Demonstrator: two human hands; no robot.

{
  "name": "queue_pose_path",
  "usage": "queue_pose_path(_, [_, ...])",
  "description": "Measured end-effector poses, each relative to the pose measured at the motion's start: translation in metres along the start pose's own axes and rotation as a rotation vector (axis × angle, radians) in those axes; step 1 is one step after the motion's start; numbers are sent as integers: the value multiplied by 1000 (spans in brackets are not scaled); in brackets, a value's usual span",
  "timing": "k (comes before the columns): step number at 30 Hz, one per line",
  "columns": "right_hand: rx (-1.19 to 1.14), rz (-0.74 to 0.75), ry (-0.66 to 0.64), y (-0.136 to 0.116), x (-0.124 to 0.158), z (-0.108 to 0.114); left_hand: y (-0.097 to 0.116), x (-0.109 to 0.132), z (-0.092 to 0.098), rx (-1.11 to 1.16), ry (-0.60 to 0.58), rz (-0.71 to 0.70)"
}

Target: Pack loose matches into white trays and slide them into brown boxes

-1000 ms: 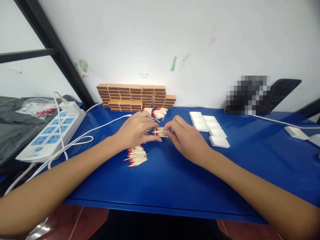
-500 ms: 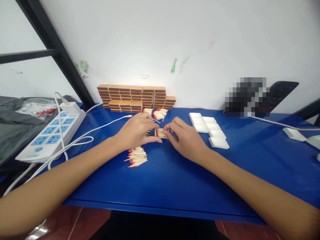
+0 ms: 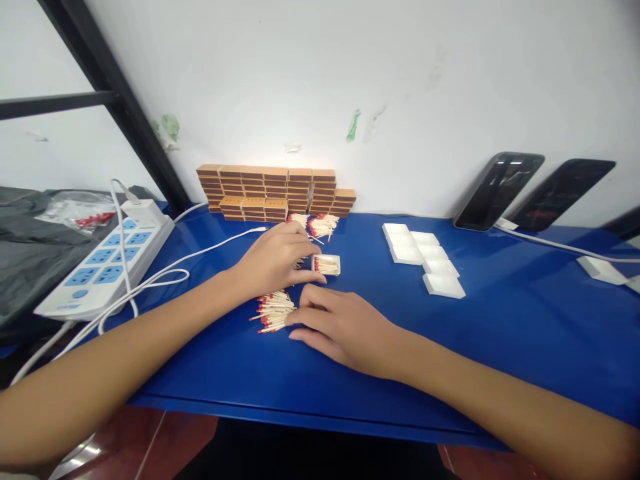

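White tray [image 3: 331, 257] with red-tipped matches [image 3: 327, 267] inside lies on the blue table [image 3: 240, 373], its left end held between thumb and fingers of the left hand [image 3: 277, 257]. Right hand [image 3: 350, 330]: fingertips at the near match pile [image 3: 275, 311], thumb and forefinger slightly apart. Matchboxes [image 3: 265, 176] stacked by the wall [image 3: 425, 87].

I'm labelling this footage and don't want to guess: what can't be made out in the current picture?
All in the head view:
- Matchsticks beside the left hand: mostly hidden by that hand.
- Matches in the white tray: too small and overlapping to count.
- Whether the right hand grips a match: too small.
- Print on the matchboxes: too small to read.
- White object: cut off by the right edge.
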State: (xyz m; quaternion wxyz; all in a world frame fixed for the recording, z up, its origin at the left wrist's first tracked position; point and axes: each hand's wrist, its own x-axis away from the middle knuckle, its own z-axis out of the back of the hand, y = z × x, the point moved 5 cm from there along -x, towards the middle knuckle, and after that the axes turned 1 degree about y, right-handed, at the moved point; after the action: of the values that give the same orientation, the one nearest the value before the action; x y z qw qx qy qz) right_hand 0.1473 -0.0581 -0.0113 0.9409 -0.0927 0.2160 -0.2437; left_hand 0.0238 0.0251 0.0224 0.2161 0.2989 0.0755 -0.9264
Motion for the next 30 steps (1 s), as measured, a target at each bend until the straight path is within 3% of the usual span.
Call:
queue_pose_path(7, [-33, -76, -10, -2, -9, -3, -1, 0, -4, 16, 5, -16])
queue_pose_path(16, [-132, -102, -12, -1, -1, 12, -1, 1, -1, 4, -3, -5])
queue_pose_path(30, [-75, -111, -45, 1, 1, 8, -1, 2, -2, -1, -38, 7])
